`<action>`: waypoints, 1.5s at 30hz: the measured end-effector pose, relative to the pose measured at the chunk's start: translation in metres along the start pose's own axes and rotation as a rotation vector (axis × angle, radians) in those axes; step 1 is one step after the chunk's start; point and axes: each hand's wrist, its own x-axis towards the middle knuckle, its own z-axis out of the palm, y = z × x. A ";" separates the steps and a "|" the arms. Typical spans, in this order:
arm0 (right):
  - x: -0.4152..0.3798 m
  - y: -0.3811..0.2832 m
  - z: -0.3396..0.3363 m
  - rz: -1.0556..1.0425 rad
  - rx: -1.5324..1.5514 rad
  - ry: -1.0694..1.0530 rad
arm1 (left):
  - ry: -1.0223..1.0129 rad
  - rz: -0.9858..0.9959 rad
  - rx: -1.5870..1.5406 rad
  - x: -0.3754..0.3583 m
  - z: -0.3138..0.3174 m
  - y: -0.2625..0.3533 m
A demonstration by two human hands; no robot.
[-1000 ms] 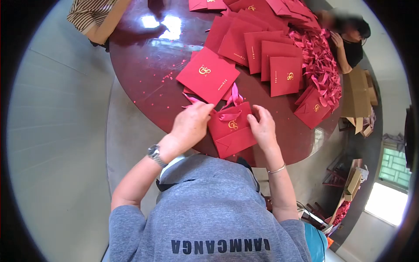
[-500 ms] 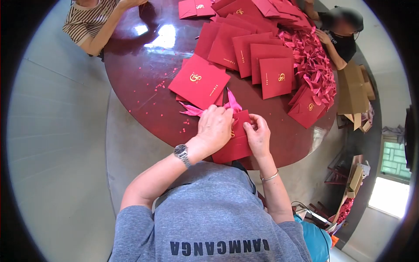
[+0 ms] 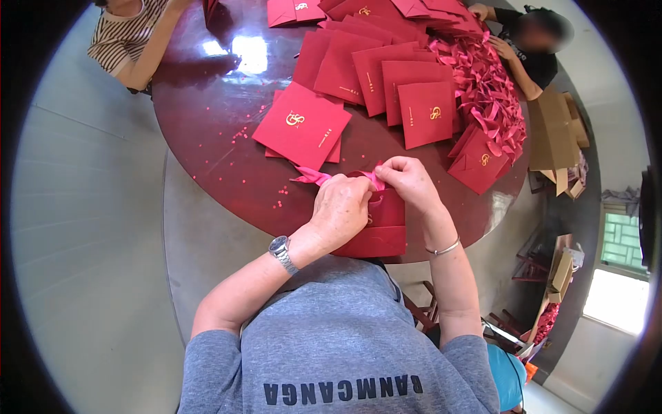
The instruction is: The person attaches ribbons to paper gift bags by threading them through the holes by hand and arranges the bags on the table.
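Note:
A red paper gift bag point(image 3: 376, 240) lies at the table's near edge, close against my body. My left hand point(image 3: 340, 209), with a watch on its wrist, is closed at the bag's top edge and covers part of its gold print. From under those fingers a pink ribbon end point(image 3: 314, 176) sticks out to the left. My right hand point(image 3: 412, 183) pinches another stretch of pink ribbon point(image 3: 376, 181) at the top right of the bag. What exactly the left fingertips grip is partly hidden, though ribbon comes out on both sides of them.
Flat red bags point(image 3: 301, 127) lie just beyond my hands, with more in overlapping rows point(image 3: 427, 114). A heap of pink-ribboned bags point(image 3: 486, 103) runs along the right edge. Two people sit across the dark red table point(image 3: 227, 148). Cardboard boxes point(image 3: 555, 131) stand at right.
My right hand has left the bag's right edge and moved up to the ribbon, which it now pinches. The right ribbon end no longer points freely upward. The bag's lower fold shows more.

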 end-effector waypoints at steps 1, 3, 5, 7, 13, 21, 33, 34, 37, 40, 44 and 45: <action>0.002 0.002 0.003 0.002 -0.001 -0.001 | 0.002 -0.011 -0.009 0.000 -0.001 0.000; 0.005 0.008 0.007 0.052 -0.214 0.199 | 0.004 -0.022 -0.018 -0.001 -0.001 -0.001; 0.008 0.022 0.010 0.049 -0.184 0.265 | -0.009 -0.028 -0.020 -0.002 0.001 -0.002; 0.007 0.023 0.014 0.046 -0.152 0.335 | -0.006 -0.018 -0.042 -0.003 0.000 -0.003; 0.000 0.017 0.014 -0.019 -0.206 0.375 | -0.011 -0.021 -0.014 -0.004 0.004 -0.002; -0.058 0.032 0.019 0.092 0.137 0.386 | 0.267 0.051 -0.014 -0.056 -0.013 -0.035; -0.093 0.062 0.009 -0.047 0.608 0.224 | -0.204 -0.477 -0.995 -0.054 -0.008 -0.032; -0.094 0.060 0.010 -0.054 0.642 0.217 | -0.116 -0.486 -1.090 -0.052 -0.006 -0.029; -0.103 0.050 0.014 -0.053 0.477 0.225 | 0.025 -0.513 -1.153 -0.040 -0.005 -0.024; -0.110 0.045 0.015 -0.077 0.477 0.232 | -0.023 -0.420 -1.079 -0.036 -0.006 -0.023; -0.109 0.048 -0.022 -0.133 0.397 0.450 | -0.083 -0.442 -0.865 -0.042 -0.006 -0.031; -0.111 0.038 -0.038 -0.192 0.411 0.529 | -0.092 -0.438 -0.765 -0.044 -0.004 -0.040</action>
